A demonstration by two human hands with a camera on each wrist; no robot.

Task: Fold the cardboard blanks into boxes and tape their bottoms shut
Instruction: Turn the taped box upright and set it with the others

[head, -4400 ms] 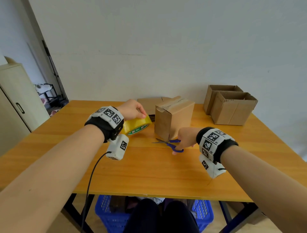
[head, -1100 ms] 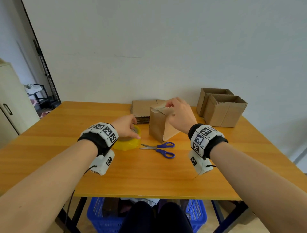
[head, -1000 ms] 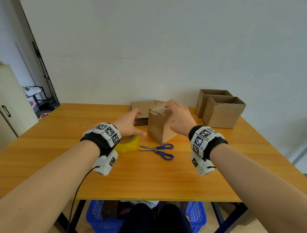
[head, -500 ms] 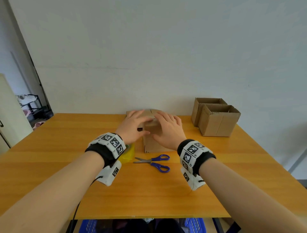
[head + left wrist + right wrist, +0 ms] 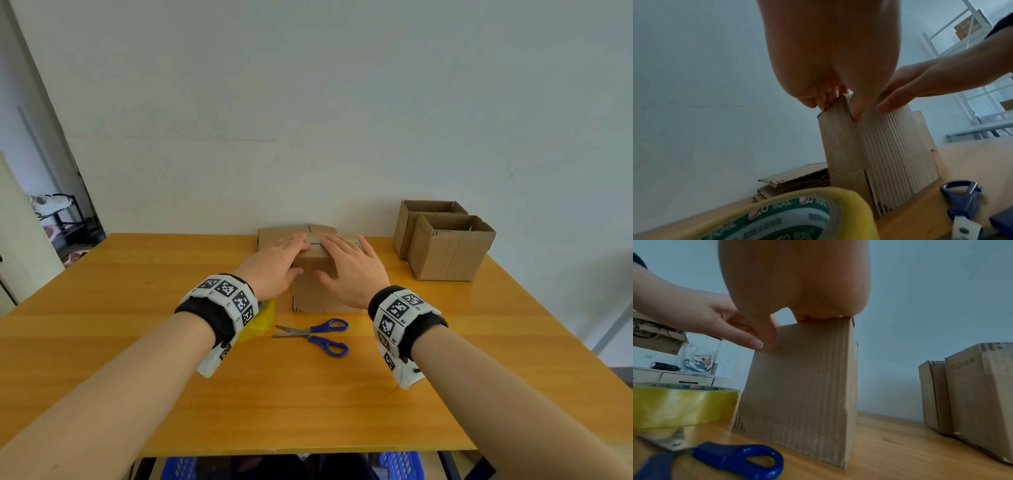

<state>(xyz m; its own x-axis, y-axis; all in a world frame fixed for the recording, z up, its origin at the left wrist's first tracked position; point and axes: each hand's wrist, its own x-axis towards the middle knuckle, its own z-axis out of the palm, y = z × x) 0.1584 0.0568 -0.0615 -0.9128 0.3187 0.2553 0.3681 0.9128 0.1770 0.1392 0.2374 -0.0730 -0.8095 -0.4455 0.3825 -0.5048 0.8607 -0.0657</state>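
A folded cardboard box point(image 5: 325, 294) stands on the wooden table point(image 5: 137, 377) with its taped bottom facing up. My left hand point(image 5: 277, 263) and right hand point(image 5: 349, 267) lie side by side on its top, fingers straight, pressing along the strip of tape. Both thumbs hang over the near face. From the left wrist, the box point(image 5: 879, 146) shows its ribbed side under both hands, and the right wrist view shows the same box point(image 5: 801, 386). A yellow tape roll point(image 5: 262, 320) lies under my left wrist. Blue-handled scissors point(image 5: 315, 334) lie in front of the box.
Two finished open boxes point(image 5: 448, 253) stand at the back right near the wall. A stack of flat blanks point(image 5: 274, 234) lies behind the box I press. A blue basket point(image 5: 400, 466) sits under the table. A cabinet point(image 5: 20, 240) stands at the far left.
My left hand has left the tape roll and come onto the box top beside the right hand. The box now stands square to me, and both hands have flattened on it.
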